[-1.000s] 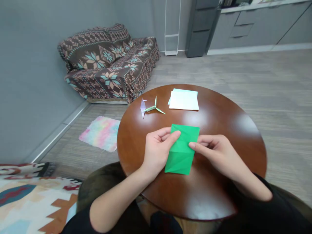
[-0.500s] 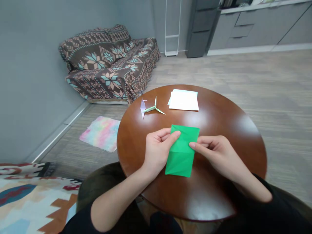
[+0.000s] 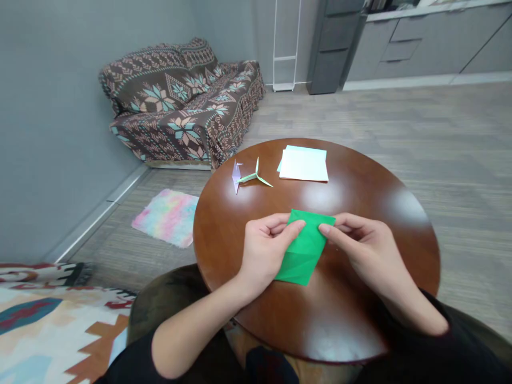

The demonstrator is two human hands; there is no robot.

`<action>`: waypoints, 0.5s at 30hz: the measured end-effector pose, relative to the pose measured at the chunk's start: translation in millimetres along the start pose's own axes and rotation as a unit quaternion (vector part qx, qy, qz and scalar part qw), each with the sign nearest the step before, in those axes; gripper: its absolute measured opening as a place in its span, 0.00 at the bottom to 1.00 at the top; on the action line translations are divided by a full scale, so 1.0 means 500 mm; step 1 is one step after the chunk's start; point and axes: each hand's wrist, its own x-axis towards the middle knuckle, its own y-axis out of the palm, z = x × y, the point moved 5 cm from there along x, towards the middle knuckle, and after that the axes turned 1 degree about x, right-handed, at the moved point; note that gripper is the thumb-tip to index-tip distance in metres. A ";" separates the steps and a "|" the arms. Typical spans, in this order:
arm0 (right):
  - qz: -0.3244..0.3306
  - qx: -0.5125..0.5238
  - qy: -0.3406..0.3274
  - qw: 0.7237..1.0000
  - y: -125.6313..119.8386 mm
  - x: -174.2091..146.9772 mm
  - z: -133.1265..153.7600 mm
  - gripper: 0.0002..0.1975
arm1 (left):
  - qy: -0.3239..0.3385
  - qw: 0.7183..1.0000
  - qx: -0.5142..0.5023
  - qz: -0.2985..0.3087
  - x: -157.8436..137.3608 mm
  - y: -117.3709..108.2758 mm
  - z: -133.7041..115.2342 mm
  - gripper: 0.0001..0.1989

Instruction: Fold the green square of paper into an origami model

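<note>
A creased green sheet of folded paper (image 3: 303, 250) is held above the near half of the round wooden table (image 3: 340, 330). My left hand (image 3: 266, 248) pinches its upper left edge, thumb on top and fingers behind. At the upper right corner my right hand (image 3: 362, 242) grips it the same way. The paper tilts, its lower end pointing toward me. Beyond my hands lie a folded purple paper piece (image 3: 236, 176) and a light green three-armed paper piece (image 3: 256, 176), close together. The fingers behind the sheet are partly hidden.
A stack of white and pale blue paper (image 3: 304, 164) lies at the table's far side. A sofa with a patterned cover (image 3: 180, 106) stands behind on the left, with a pastel fluffy mat (image 3: 168, 217) on the floor. Grey cabinets (image 3: 424, 48) line the back right.
My right hand has moved up to the sheet's upper right corner. The green paper has shifted slightly right and tilted, and my left hand has moved a little right with it.
</note>
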 end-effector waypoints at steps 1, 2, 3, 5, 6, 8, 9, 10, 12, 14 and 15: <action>-0.001 -0.001 0.004 1.000 0.000 0.000 0.000 0.14 | -0.002 1.000 -0.001 0.002 0.001 0.000 0.002 0.11; -0.002 -0.001 0.010 1.000 0.000 -0.001 0.000 0.14 | -0.005 1.000 -0.001 0.003 0.002 0.000 0.003 0.11; -0.004 -0.001 0.014 1.000 0.000 -0.001 0.000 0.14 | -0.007 1.000 -0.001 0.004 0.002 0.000 0.005 0.11; -0.008 -0.003 0.017 1.000 0.000 -0.002 0.002 0.14 | -0.008 1.000 0.001 0.005 0.002 0.000 0.006 0.12; -0.011 -0.006 0.015 1.000 -0.001 -0.002 0.003 0.15 | -0.009 1.000 0.004 0.005 0.002 -0.001 0.007 0.12; -0.015 -0.013 0.008 1.000 -0.002 -0.001 0.007 0.16 | -0.012 1.000 0.006 0.006 0.002 -0.001 0.006 0.11; -0.016 -0.017 0.002 1.000 -0.002 -0.001 0.008 0.16 | -0.014 1.000 0.005 0.007 0.002 -0.001 0.005 0.11; -0.015 -0.022 -0.003 1.000 -0.002 -0.001 0.009 0.17 | -0.015 1.000 0.003 0.011 0.003 -0.001 0.004 0.11; -0.013 -0.029 -0.013 0.999 -0.003 -0.001 0.011 0.16 | -0.018 1.000 -0.006 0.019 0.004 0.000 0.003 0.10; -0.016 -0.028 -0.018 0.999 -0.004 -0.002 0.012 0.15 | -0.022 0.999 -0.016 0.026 0.006 0.000 0.004 0.10; -0.021 -0.025 -0.017 0.999 -0.004 -0.002 0.012 0.15 | -0.025 0.999 -0.021 0.027 0.007 0.000 0.005 0.09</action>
